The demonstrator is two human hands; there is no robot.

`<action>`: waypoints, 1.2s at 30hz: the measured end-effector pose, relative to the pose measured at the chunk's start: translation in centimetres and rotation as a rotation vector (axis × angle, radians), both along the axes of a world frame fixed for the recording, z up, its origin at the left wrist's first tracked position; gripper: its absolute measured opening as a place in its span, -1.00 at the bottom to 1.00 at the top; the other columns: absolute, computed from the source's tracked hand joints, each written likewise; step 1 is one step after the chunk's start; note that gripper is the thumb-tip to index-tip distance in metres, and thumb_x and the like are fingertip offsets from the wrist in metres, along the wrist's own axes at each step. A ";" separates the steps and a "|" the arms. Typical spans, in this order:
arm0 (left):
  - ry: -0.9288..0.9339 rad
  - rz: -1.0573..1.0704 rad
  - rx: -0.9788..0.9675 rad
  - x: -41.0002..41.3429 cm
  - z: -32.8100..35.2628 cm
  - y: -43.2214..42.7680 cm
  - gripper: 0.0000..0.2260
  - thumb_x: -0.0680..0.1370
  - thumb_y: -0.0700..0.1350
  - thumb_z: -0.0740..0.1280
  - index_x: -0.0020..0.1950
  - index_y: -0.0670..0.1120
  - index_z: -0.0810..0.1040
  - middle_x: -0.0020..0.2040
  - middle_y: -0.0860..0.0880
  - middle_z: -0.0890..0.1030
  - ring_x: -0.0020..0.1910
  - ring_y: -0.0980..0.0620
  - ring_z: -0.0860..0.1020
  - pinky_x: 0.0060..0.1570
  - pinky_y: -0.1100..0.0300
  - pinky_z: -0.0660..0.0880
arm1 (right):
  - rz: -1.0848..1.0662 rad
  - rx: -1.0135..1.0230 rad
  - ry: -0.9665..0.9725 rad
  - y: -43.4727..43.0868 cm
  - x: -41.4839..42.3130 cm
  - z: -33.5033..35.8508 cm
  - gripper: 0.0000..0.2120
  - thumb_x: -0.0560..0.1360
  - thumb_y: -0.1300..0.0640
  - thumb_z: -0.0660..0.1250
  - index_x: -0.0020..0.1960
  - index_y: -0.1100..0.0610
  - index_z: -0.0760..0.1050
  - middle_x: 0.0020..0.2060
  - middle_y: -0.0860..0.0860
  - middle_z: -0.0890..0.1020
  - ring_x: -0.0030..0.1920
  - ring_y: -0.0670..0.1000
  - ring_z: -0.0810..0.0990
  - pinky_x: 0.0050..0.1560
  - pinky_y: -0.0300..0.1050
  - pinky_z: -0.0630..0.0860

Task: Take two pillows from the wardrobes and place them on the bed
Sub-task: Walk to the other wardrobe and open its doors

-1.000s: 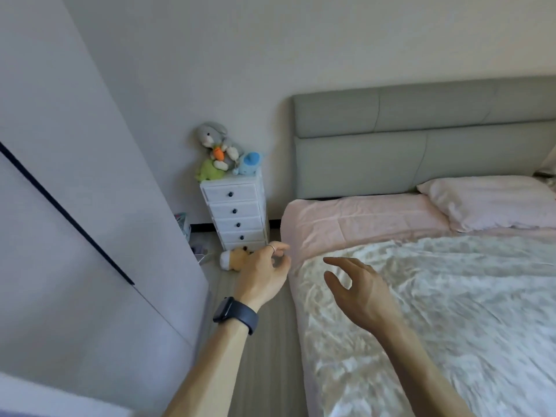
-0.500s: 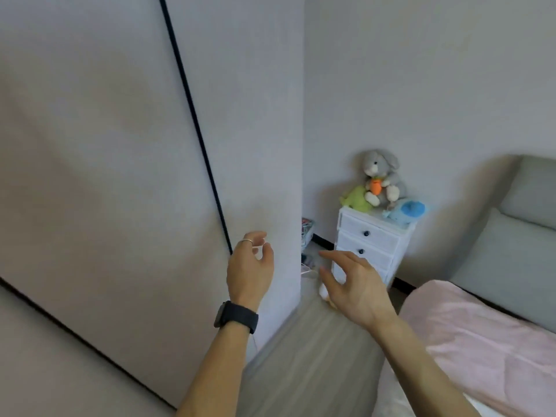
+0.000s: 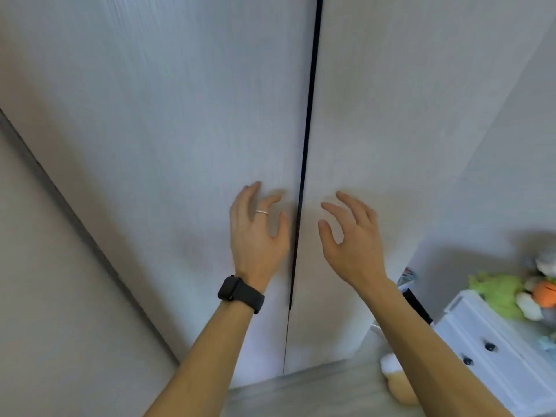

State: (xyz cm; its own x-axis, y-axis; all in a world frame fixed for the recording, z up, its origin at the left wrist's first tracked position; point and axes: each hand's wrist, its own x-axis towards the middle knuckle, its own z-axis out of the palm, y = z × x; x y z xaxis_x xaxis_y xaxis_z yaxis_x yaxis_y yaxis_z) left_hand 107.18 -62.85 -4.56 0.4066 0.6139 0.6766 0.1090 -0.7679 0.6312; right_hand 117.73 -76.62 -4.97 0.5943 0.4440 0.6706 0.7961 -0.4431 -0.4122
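Note:
I face a pale wardrobe with two closed doors, the left door [image 3: 180,130] and the right door [image 3: 391,130], split by a dark vertical gap [image 3: 307,145]. My left hand [image 3: 255,236], with a ring and a black watch on the wrist, is raised just left of the gap, fingers spread and loosely bent. My right hand [image 3: 350,239] hovers just right of the gap in the same pose. Neither hand holds anything. Whether the fingertips touch the doors is unclear. No pillow and no bed are in view.
A white chest of drawers [image 3: 493,347] stands at the lower right with plush toys [image 3: 505,293] on top. A soft toy [image 3: 397,383] lies on the floor beside it. Another wardrobe panel [image 3: 45,266] runs along the left.
The view has swung left from the bed to the wardrobe front. Both hands have come up and forward to either side of the gap between the doors.

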 end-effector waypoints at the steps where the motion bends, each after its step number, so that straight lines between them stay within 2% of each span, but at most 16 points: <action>1: -0.027 0.014 0.039 0.7 0.2 -0.2 -0.74 0.55 -0.12 0.41 0.24 -0.03 0.61 0.50 -0.10 0.38 0.53 -0.08 0.26 0.46 0.18 0.24 | -0.003 0.034 -0.095 0.4 1.2 0.4 -0.69 0.56 0.06 0.35 0.28 0.09 0.59 0.40 0.11 0.50 0.41 0.25 0.38 0.39 0.05 0.38; 3: -0.050 0.039 0.065 2.3 0.8 -0.6 -0.71 0.55 -0.10 0.40 0.28 -0.03 0.60 0.57 -0.12 0.28 0.60 -0.09 0.14 0.49 0.30 0.10 | -0.003 0.077 -0.241 1.1 3.6 1.1 -0.65 0.56 0.05 0.34 0.32 0.10 0.58 0.46 0.17 0.42 0.48 0.30 0.31 0.44 0.16 0.33; 6: -0.072 0.106 0.050 4.6 1.5 -1.9 -0.67 0.54 -0.06 0.43 0.30 -0.03 0.58 0.61 -0.14 0.17 0.62 -0.14 0.04 0.36 0.57 -0.05 | 0.017 0.078 -0.361 1.9 6.5 2.2 -0.56 0.56 0.00 0.33 0.42 0.05 0.50 0.54 0.21 0.29 0.56 0.29 0.20 0.46 0.28 0.26; 8: -0.066 0.146 0.034 6.1 1.4 -2.8 -0.66 0.54 -0.04 0.45 0.30 -0.05 0.58 0.63 -0.15 0.12 0.63 -0.18 -0.02 0.34 0.61 -0.11 | 0.036 0.056 -0.395 2.3 8.2 2.9 -0.51 0.56 -0.06 0.32 0.47 0.00 0.45 0.56 0.20 0.24 0.57 0.29 0.17 0.47 0.35 0.18; 11: -0.051 0.253 0.017 8.0 0.8 -3.6 -0.70 0.55 -0.03 0.45 0.25 -0.06 0.57 0.64 -0.12 0.08 0.63 -0.16 -0.06 0.44 0.47 -0.05 | 0.083 0.011 -0.461 2.9 10.4 2.8 -0.44 0.56 -0.14 0.28 0.54 -0.07 0.33 0.57 0.19 0.18 0.58 0.27 0.13 0.49 0.41 0.09; 13: -0.025 0.323 -0.007 8.9 0.6 -3.8 -0.76 0.56 -0.01 0.42 0.18 -0.05 0.56 0.65 -0.07 0.03 0.64 -0.10 -0.09 0.48 0.19 0.21 | 0.100 -0.023 -0.533 3.3 11.9 2.1 -0.41 0.57 -0.17 0.27 0.57 -0.11 0.26 0.58 0.17 0.14 0.59 0.26 0.09 0.51 0.40 0.06; 15: 0.010 0.383 -0.046 9.2 0.9 -4.2 -0.83 0.58 0.00 0.39 0.10 -0.05 0.54 0.66 -0.02 0.00 0.64 -0.04 -0.10 0.30 -0.10 0.48 | 0.113 -0.026 -0.581 3.7 13.3 1.4 -0.39 0.57 -0.19 0.24 0.58 -0.15 0.20 0.58 0.13 0.11 0.60 0.23 0.03 0.53 0.36 -0.02; 17: 0.061 0.442 -0.059 9.1 1.1 -4.7 -0.87 0.59 -0.05 0.38 0.07 -0.06 0.53 0.65 -0.03 0.01 0.64 -0.07 -0.06 0.19 -0.20 0.54 | 0.111 0.003 -0.619 4.2 14.1 0.9 -0.38 0.57 -0.21 0.21 0.59 -0.17 0.17 0.58 0.11 0.12 0.61 0.19 -0.06 0.53 0.29 -0.13; 19: 0.113 0.488 -0.033 9.1 1.3 -5.0 -0.88 0.59 -0.08 0.37 0.08 -0.09 0.55 0.65 -0.05 0.03 0.63 -0.10 -0.02 0.15 -0.19 0.56 | 0.108 0.043 -0.644 4.8 14.5 0.4 -0.38 0.56 -0.22 0.19 0.59 -0.18 0.15 0.58 0.09 0.12 0.63 0.13 -0.18 0.54 0.24 -0.22; 23: 0.115 0.532 -0.045 9.6 1.4 -5.5 -0.89 0.60 -0.10 0.35 0.09 -0.10 0.53 0.66 -0.03 -0.01 0.63 -0.03 -0.03 -0.09 0.04 0.62 | 0.130 0.086 -0.645 5.4 14.8 0.1 -0.38 0.57 -0.21 0.17 0.59 -0.18 0.14 0.59 0.06 0.12 0.62 0.09 -0.26 0.52 0.25 -0.22; 26: 0.094 0.553 -0.031 10.1 1.2 -5.6 -0.90 0.60 -0.12 0.34 0.08 -0.11 0.51 0.66 0.00 -0.02 0.63 0.00 0.00 -0.12 0.10 0.59 | 0.136 0.081 -0.679 5.4 15.1 -0.1 -0.39 0.57 -0.21 0.15 0.60 -0.18 0.13 0.58 0.07 0.11 0.62 0.10 -0.26 0.51 0.25 -0.20; 29: 0.104 0.572 -0.032 10.0 1.4 -5.7 -0.90 0.59 -0.09 0.35 0.05 -0.09 0.51 0.65 0.05 -0.01 0.57 -0.06 0.25 -0.14 0.19 0.52 | 0.149 0.115 -0.696 5.6 15.2 -0.2 -0.39 0.57 -0.21 0.15 0.59 -0.19 0.13 0.63 0.02 -0.06 0.63 0.09 -0.21 0.52 0.23 -0.19; 31: 0.134 0.592 -0.021 9.5 1.6 -6.0 -0.88 0.58 -0.05 0.37 0.04 -0.07 0.53 0.65 0.10 -0.01 0.43 -0.06 0.46 -0.17 0.22 0.48 | 0.151 0.131 -0.708 5.6 15.3 -0.2 -0.39 0.57 -0.20 0.16 0.59 -0.19 0.14 0.64 0.02 -0.15 0.63 0.10 -0.18 0.53 0.22 -0.18; 34: 0.164 0.626 -0.027 8.5 1.9 -7.1 -0.87 0.56 -0.04 0.39 0.02 -0.07 0.55 0.64 0.10 0.02 0.22 0.08 0.56 -0.17 0.18 0.52 | 0.156 0.160 -0.742 5.6 15.7 -0.3 -0.41 0.57 -0.20 0.18 0.58 -0.19 0.19 0.63 0.05 0.04 0.63 0.10 -0.11 0.52 0.22 -0.12; 36: 0.164 0.641 -0.021 7.8 2.1 -8.2 -0.88 0.56 -0.06 0.40 0.01 -0.07 0.54 0.64 0.09 0.06 0.17 0.16 0.49 -0.16 0.18 0.53 | 0.153 0.176 -0.739 5.4 15.7 -0.2 -0.41 0.57 -0.19 0.19 0.57 -0.18 0.21 0.58 0.05 0.19 0.63 0.10 -0.08 0.52 0.21 -0.08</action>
